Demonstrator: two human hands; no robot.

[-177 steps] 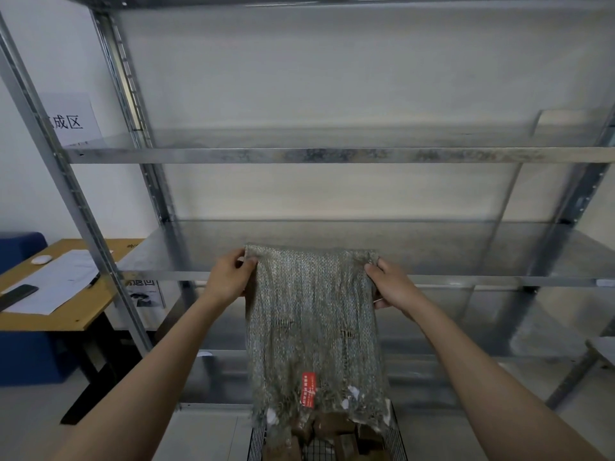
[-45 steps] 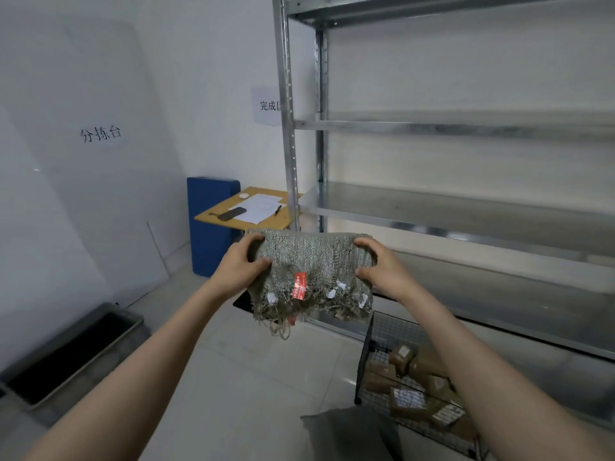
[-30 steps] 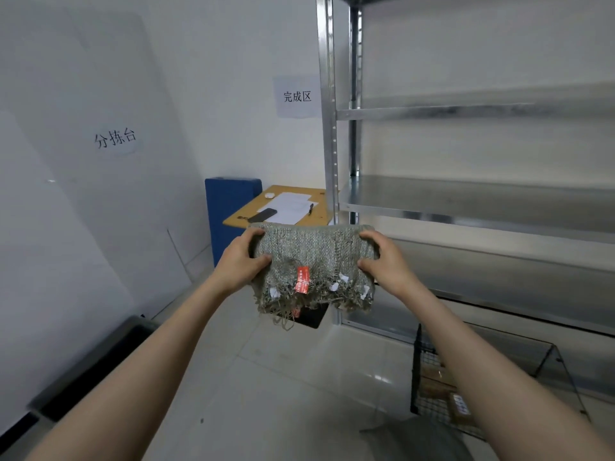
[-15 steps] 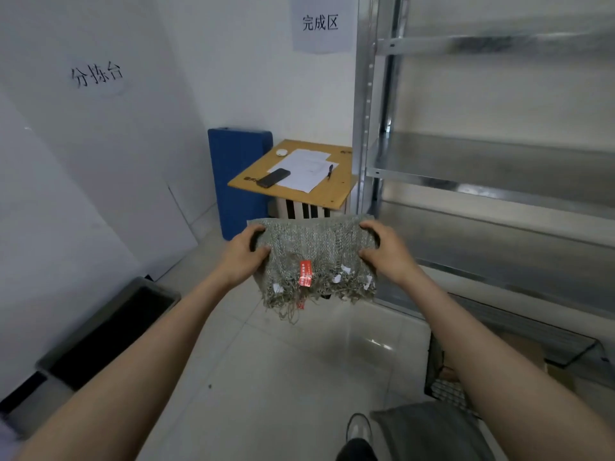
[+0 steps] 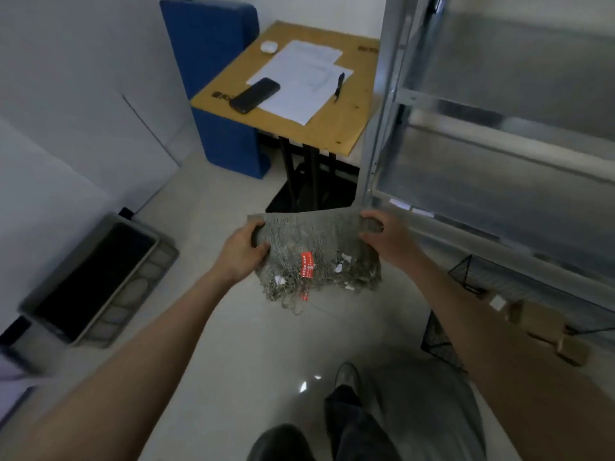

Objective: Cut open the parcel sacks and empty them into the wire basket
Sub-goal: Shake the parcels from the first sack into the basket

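I can read nothing for certain; the red tag on the woven sack carries white characters too blurred to make out; dark stamps on the wooden desk are illegible too.

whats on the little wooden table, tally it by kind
phone: 1
pen: 1
small white round object: 1
paper sheets: at least 2, overlapping, exact count unclear
total on the wooden table: at least 5
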